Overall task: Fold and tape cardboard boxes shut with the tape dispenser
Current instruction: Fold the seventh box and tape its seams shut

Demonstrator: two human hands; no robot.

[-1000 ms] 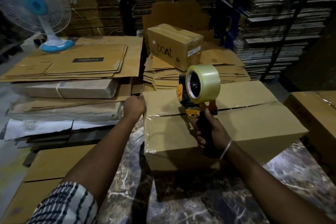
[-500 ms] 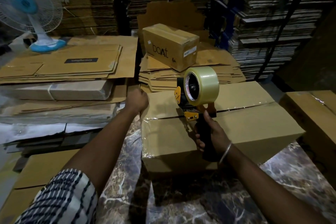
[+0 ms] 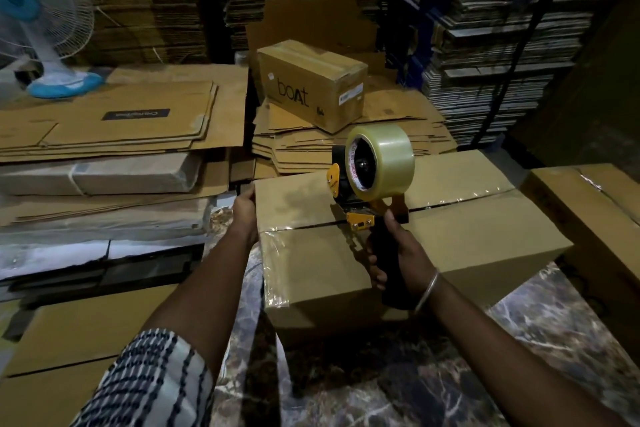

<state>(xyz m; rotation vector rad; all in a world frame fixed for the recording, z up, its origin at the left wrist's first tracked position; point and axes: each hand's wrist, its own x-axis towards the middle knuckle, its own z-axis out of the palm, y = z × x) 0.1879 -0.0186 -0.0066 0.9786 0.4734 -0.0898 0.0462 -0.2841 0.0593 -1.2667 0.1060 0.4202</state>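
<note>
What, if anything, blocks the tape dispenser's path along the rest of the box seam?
Nothing visible does. The tape dispenser sits on the seam of the box, held by the right hand; the seam beyond it lies bare.

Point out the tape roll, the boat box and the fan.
tape roll (image 3: 391,159), head view, on its clear outer band.
boat box (image 3: 294,94), head view, on its printed side.
fan (image 3: 65,84), head view, on its blue base.

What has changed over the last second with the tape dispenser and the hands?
Little. The left hand stays gripping the box's far left corner; the right hand keeps holding the tape dispenser on the centre seam, roughly in the same spot. Nothing was taken hold of or released.
</note>
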